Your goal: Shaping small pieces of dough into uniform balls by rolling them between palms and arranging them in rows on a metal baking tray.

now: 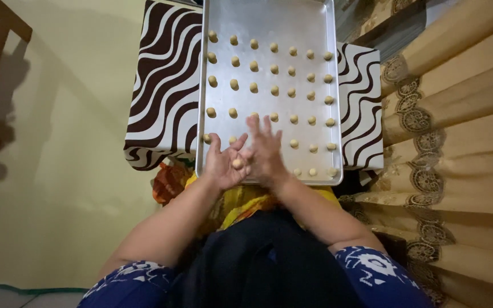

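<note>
A low table draped in a brown-and-cream wavy-striped cloth carries a large rectangular silver metal baking tray, whose long axis runs straight away from the person. The tray's near edge overhangs the table's near edge and reaches toward the person's lap. Beside the table's right edge hangs a tan curtain with lace trim.

Small pale round dough balls sit on the tray in neat rows, well apart from one another, filling it from the far end down to the near edge. Along the near edge they lie at the right corner, while the near left part is hidden behind the hands.

The left hand and right hand meet over the tray's near edge, left of its middle. They are palm against palm with fingers spread, the right laid over the left. Between the palms sits one small pale dough ball, pressed lightly rather than pinched. Both hands are equally near it; the tray's rows lie just beyond the fingertips.
</note>
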